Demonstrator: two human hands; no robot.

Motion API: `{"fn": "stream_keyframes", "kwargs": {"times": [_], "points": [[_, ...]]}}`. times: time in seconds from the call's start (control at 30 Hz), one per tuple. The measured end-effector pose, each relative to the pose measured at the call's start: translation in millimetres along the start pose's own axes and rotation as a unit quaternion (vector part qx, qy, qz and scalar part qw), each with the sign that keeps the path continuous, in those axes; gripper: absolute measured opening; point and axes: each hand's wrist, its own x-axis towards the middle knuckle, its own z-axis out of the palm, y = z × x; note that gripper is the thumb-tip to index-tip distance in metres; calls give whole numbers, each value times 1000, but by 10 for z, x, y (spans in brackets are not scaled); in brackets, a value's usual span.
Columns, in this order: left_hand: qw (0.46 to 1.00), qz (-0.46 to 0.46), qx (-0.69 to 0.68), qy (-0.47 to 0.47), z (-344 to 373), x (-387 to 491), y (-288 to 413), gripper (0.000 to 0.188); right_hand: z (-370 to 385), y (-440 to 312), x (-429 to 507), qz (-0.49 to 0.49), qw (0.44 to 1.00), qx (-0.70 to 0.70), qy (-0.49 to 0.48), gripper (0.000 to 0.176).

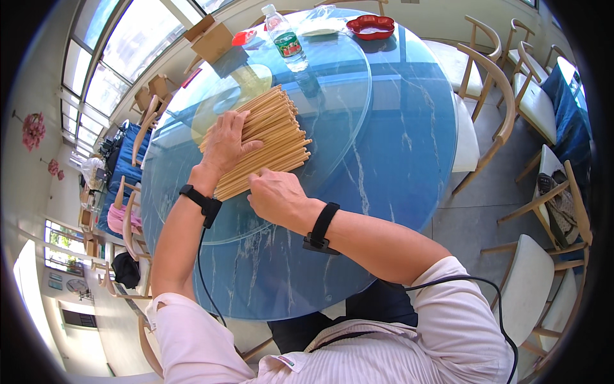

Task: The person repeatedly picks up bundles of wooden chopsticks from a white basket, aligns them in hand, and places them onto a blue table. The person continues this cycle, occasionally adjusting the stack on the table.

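A thick bundle of pale wooden chopsticks (273, 137) lies on the glass turntable (336, 139) of a round table. The sticks run side by side, their far right ends uneven. My left hand (227, 139) rests across the top of the bundle, with the thumb spread away from the fingers. At the near side of the bundle is my right hand (277, 196), its fingers curled in by the lowest sticks. Its fingertips are mostly hidden, so whether it pinches a stick does not show. Each wrist wears a black strap.
Beyond the bundle stand a clear plastic bottle (287, 42) and a red scalloped dish (371, 27). A plastic bag (322, 23) lies between them. A cardboard box (211, 41) is by the far left edge. Wooden chairs (496, 105) surround the blue marbled table (407, 158). Black cables trail from both wrists.
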Motion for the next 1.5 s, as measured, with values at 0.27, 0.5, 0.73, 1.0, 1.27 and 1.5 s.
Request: {"fn": "stream_keyframes", "kwargs": {"times": [0.27,0.5,0.73,1.0,1.27,1.5], "points": [[999,4,24,-33,-9,-377,76,99,-59,83,72,21,993,-105,39,20],[993,-10,70,-98,-24,-777,333,96,-242,0,29,34,992,-118,7,12],[994,-50,50,-87,124,-668,282,96,-192,-115,-60,-6,989,-144,-9,10],[987,-83,68,-117,204,-409,152,92,-205,-100,-40,-30,988,-149,-25,6],[988,-85,77,-107,279,-316,39,91,-198,-105,-56,-41,988,-151,-17,4],[995,-67,46,-59,264,-342,79,91,-188,-113,-64,-43,985,-162,-29,4]]}}
